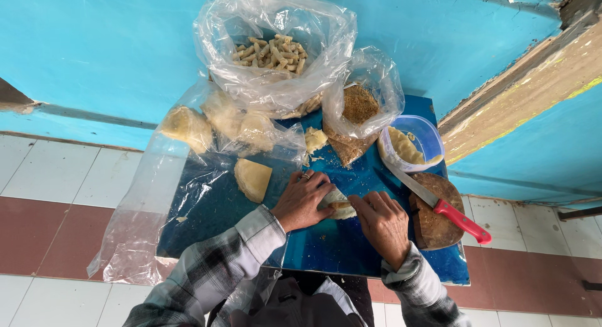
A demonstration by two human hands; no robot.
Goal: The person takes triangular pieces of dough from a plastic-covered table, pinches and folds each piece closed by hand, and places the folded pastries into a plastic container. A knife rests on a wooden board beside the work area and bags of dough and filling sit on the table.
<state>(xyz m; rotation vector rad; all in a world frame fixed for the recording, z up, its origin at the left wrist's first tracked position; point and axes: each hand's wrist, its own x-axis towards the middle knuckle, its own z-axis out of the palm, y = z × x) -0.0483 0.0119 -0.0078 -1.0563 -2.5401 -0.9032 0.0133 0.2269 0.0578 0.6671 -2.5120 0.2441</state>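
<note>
My left hand (303, 200), with a ring on one finger, and my right hand (383, 221) both press on a pale folded dough wrapper with brown filling (338, 205) on a small blue table (326, 245). The fingers of both hands curl around the piece from either side. A loose pale wedge of folded dough sheet (253, 179) lies just left of my left hand.
A red-handled knife (439, 205) rests on a round wooden board (436, 220) at right. Behind are a clear tub with pale paste (411, 144), a bag of brown crumbs (359, 107), a bag of small rolled sticks (271, 53), and a plastic bag of dough sheets (207, 123). Tiled floor surrounds the table.
</note>
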